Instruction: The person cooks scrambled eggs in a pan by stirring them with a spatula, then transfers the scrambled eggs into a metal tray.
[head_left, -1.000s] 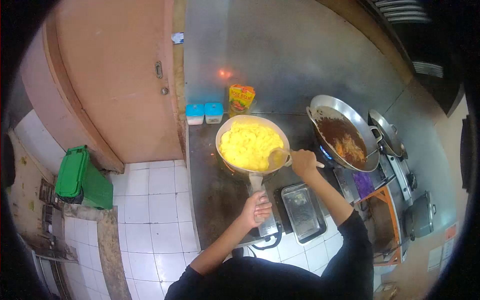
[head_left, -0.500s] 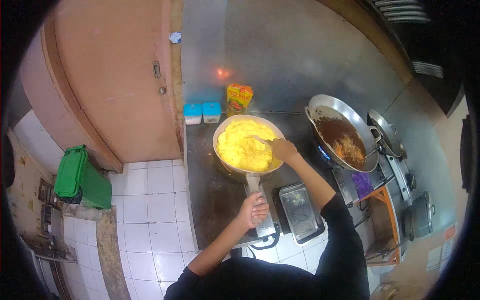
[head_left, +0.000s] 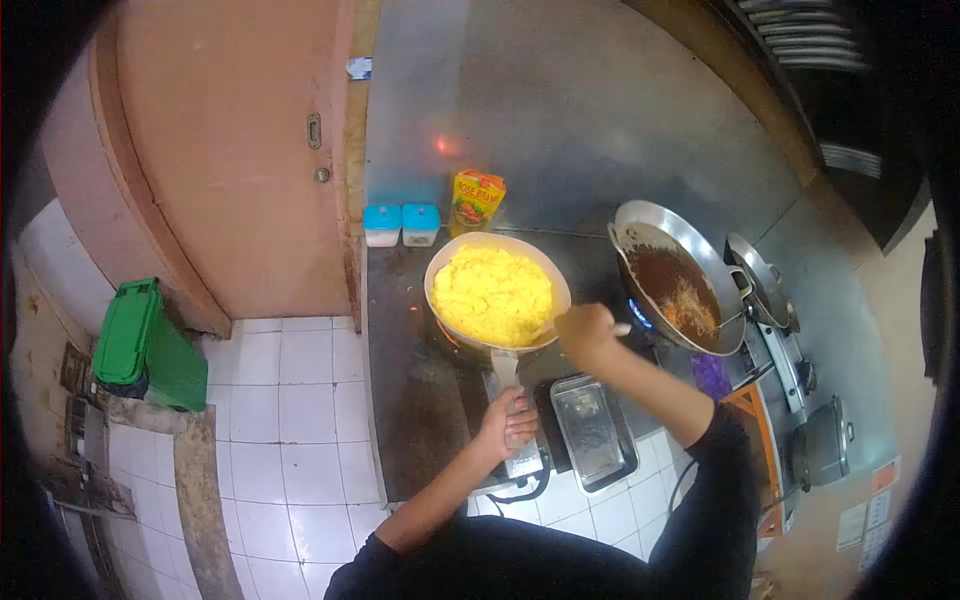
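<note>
Landmark: frying pan on the dark countertop. Far left of it, on the floor side, a green lidded bin. Left beyond the pan, two blue-lidded tubs side by side; just behind it, a Rose Brand pouch, upright. In the pan, a heap of yellow food. Left hand wrapped round the pan's handle, near side. Right hand, apart from the left, fisted about a utensil at the pan's right edge; working end blurred. Nearer and right of pan: metal tray. Farther right: wok of brown liquid, blue flame below.
</note>
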